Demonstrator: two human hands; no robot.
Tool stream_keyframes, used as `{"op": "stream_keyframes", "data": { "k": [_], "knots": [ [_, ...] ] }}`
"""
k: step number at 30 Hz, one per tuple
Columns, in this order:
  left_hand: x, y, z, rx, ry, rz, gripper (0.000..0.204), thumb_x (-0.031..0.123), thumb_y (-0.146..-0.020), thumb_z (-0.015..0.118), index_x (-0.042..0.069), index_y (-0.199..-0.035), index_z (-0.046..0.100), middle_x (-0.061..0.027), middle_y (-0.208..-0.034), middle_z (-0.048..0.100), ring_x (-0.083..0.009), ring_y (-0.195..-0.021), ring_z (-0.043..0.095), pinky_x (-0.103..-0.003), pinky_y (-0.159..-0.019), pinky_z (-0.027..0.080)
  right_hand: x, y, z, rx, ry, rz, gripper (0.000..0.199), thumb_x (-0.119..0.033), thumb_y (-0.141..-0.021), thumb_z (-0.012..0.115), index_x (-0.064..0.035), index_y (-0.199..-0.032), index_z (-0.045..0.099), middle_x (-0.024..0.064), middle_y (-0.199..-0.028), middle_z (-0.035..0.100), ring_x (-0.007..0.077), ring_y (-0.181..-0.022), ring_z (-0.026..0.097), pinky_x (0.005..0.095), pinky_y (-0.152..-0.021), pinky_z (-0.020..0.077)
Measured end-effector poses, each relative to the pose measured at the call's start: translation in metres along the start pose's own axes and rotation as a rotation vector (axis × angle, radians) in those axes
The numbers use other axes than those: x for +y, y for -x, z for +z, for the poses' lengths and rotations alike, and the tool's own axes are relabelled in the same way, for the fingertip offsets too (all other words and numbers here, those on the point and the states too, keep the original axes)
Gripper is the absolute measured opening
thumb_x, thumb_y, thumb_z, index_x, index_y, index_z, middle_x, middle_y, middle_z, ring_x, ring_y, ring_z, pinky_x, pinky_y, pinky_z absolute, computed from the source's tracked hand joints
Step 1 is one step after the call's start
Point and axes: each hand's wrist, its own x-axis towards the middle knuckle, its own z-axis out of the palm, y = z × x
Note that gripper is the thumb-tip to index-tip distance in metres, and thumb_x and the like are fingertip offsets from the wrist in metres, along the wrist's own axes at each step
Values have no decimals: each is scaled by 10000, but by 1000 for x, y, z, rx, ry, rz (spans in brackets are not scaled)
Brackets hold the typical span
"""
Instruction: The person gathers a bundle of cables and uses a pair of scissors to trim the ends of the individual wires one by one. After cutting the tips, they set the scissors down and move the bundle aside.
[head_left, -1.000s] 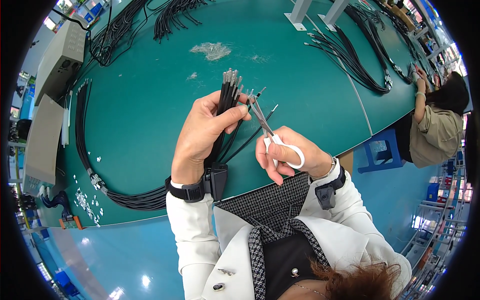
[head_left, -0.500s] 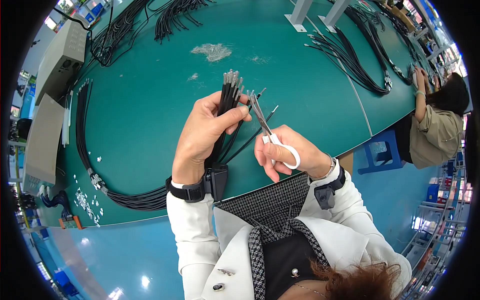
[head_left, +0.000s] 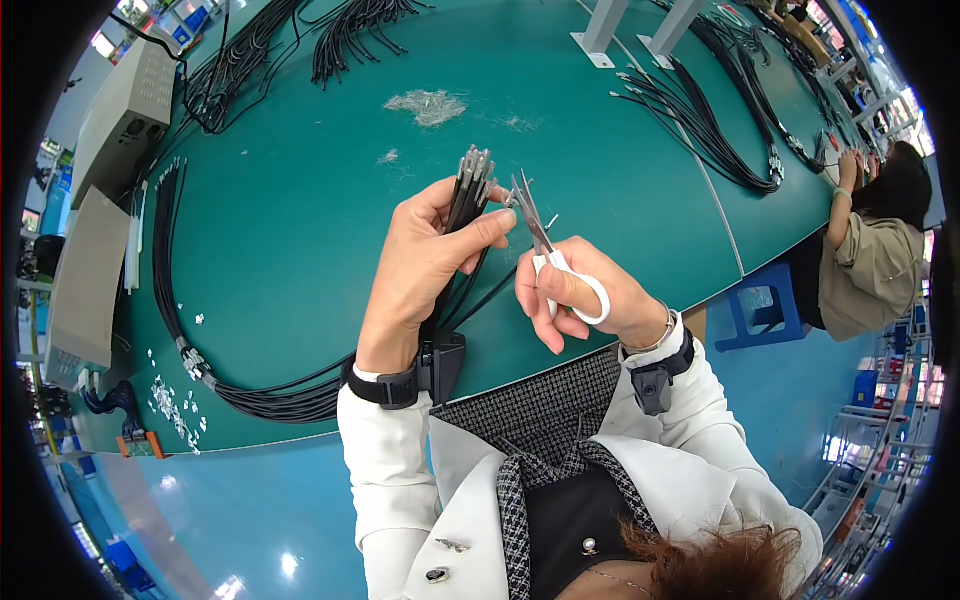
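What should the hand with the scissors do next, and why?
Probably close the white-handled scissors on a wire tip: the right hand holds their open blades beside the silver ends of the black wire bundle gripped in the left hand.

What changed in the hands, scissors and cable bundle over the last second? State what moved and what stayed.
The right hand brought the white-handled scissors slightly closer to the cable bundle; the blade tips now sit beside the metal cable ends. The left hand keeps its grip on the bundle, upright as before. Nothing was released.
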Motion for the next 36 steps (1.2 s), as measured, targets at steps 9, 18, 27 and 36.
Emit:
{"op": "stream_keyframes", "data": {
  "k": [9,18,27,36],
  "knots": [
    [-4,-1,6,106,-49,78,142,116,-819,696,5,-898,654,-10,-658,620,-26,-468,436,-185,-433,312,0,-2,-2,132,-35,-30,468,-456,-935,490,-17,-782,549,87,-548,600,46,-359,413,185,-349,294],
    [-2,-1,13,184,-50,123,107,108,-842,666,7,-869,644,26,-617,561,-22,-473,433,-186,-433,305,-6,-19,1,606,74,-229,249,-201,-874,606,19,-990,612,68,-584,621,45,-412,454,190,-387,316],
    [-8,-1,11,198,-76,146,90,86,-846,656,0,-861,634,-14,-659,618,-36,-494,484,-183,-450,353,-5,-35,4,623,119,-275,229,-167,-867,620,19,-1002,617,51,-588,623,42,-447,487,193,-405,341],
    [-9,0,16,211,-50,153,105,53,-844,627,-48,-863,607,-60,-676,636,-98,-601,627,-205,-555,491,13,-45,7,692,167,-394,201,-144,-861,619,35,-951,613,50,-657,642,49,-495,525,201,-440,381]
  ]
}}
